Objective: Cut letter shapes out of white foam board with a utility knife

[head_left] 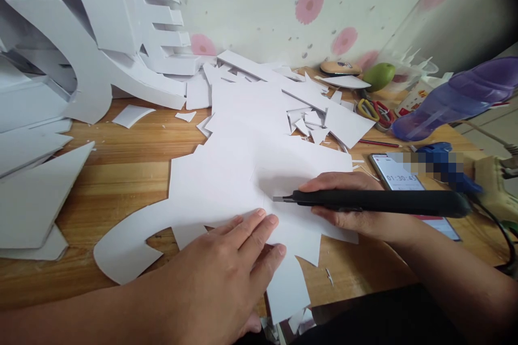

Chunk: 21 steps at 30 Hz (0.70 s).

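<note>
White foam board [234, 145] lay flat across the middle of the wooden bench [129, 159] in the head view, its outline stepped and notched, with offcuts [313, 118] crowding its far edge. Near its centre ran a faint line [264, 198], with the blade tip of a black utility knife [384, 204] just beside it, on the right; whether the tip touched the surface could not be told.

The right hand [374, 226] had its fingers clamped on the knife's handle, which was held low and pointed leftward. The left hand [230, 259] rested on the board with nothing gripped, index and middle fingers close together and the thumb apart from them. Those fingertips sat near the lower end of the line, close to the blade. Sound practice, in my judgement, called for sliding them out of the blade's path while pressing close enough to stop the sheet from creeping. A blade square to the surface, drawn in light repeated passes, would likely leave a cleaner edge than one hard stroke. Pieces seemed to poke out from beneath the sheet, so uneven backing could let it flex under pressure.

To the right, a phone [392, 172] lay beyond the knife hand, with a purple bottle [453, 97] and yellow-handled scissors [366, 110] farther back.
</note>
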Tool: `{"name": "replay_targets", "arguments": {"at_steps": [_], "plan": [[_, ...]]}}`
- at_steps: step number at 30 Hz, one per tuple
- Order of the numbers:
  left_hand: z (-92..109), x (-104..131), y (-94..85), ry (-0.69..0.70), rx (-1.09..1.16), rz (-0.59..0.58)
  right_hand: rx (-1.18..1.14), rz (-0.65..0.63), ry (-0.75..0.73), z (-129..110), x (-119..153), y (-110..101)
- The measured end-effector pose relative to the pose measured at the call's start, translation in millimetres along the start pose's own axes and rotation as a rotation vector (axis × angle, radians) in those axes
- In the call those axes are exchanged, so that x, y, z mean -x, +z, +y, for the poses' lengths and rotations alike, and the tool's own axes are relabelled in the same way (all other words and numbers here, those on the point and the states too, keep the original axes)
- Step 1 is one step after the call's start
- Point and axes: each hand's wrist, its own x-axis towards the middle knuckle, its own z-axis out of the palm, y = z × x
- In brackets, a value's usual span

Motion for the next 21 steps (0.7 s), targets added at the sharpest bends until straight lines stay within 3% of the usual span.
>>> {"name": "replay_targets", "arguments": {"at_steps": [10,21], "plan": [[-0.5,-3.8,-2.2,-0.011,-0.01,0.053,0.08,-0.003,-0.005,-7.7,-0.6,0.5],[-1.4,-3.4,-2.9,-0.019,-0.028,0.046,0.121,-0.007,-0.066,1.7,7.9,-6.6]]}}
